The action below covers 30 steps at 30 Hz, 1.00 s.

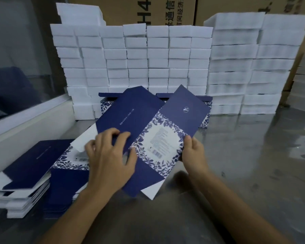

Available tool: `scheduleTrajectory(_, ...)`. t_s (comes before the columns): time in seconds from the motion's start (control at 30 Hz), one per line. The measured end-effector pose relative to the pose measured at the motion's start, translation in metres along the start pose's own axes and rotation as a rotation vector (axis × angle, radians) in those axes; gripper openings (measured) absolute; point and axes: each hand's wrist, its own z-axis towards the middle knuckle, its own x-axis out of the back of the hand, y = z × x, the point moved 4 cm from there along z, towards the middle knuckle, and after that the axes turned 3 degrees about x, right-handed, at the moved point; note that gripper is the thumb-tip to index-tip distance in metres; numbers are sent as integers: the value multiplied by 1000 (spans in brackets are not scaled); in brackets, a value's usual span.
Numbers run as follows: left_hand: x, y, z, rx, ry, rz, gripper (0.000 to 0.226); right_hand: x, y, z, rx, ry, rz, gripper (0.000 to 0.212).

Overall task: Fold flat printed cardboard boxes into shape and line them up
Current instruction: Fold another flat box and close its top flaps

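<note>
A stack of flat boxes (33, 166) waits at near left. The left hand (109, 155) curls its fingers over a flat box (148, 134) held mid-table; the right hand (194, 152) pinches its right edge. Folded boxes (205, 110) line the far foam. A loose grip could crease the panel off its score.

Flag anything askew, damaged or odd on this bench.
Nothing looks damaged. The flat box blank, held by the left hand and right hand, lies skewed mid-fold. The white foam stacks behind sit slightly uneven.
</note>
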Motion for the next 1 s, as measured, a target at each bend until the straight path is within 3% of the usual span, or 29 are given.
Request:
scheduleTrajectory(0.1, 6, -16, 3, 202, -17, -99, 59, 17, -2, 6, 69, 87, -105, 37)
scheduleTrajectory(0.2, 9, -23, 7, 365, -19, -203, 63, 26, -3, 10, 72, 136, -50, 37)
scheduleTrajectory(0.3, 3, -31, 8, 614, -137, -567, 44, 36, -5, 15, 38, 182, 60, 35)
scheduleTrajectory(0.37, -6, -36, 6, 783, -262, -813, 33, 44, -3, 18, -20, 190, 140, 19)
scheduleTrajectory(0.4, -12, -37, 5, 838, -315, -916, 30, 47, -2, 18, -70, 171, 182, 8)
scheduleTrajectory(0.53, -22, -34, -1, 978, -413, -1133, 25, 45, 1, 19, -279, -32, 341, 31)
scheduleTrajectory(0.6, -29, -35, -1, 1045, -411, -1220, 26, 37, -1, 15, -337, -137, 471, 33)
scheduleTrajectory(0.67, -32, -32, -1, 1088, -442, -1266, 28, 32, -5, 10, -373, -197, 603, 34)
scheduleTrajectory(0.77, -34, -31, -1, 1109, -444, -1326, 28, 29, -9, 4, -363, -226, 800, 55)
scheduleTrajectory(0.83, -35, -32, -4, 1077, -439, -1392, 20, 30, -10, 1, -405, -171, 922, 47)
scheduleTrajectory(0.93, -39, -30, -6, 968, -440, -1310, 28, 29, -4, 5, -397, -92, 868, 32)
scheduleTrajectory(1.0, -41, -21, -7, 920, -446, -1297, 30, 19, -7, 1, -385, -97, 825, 41)
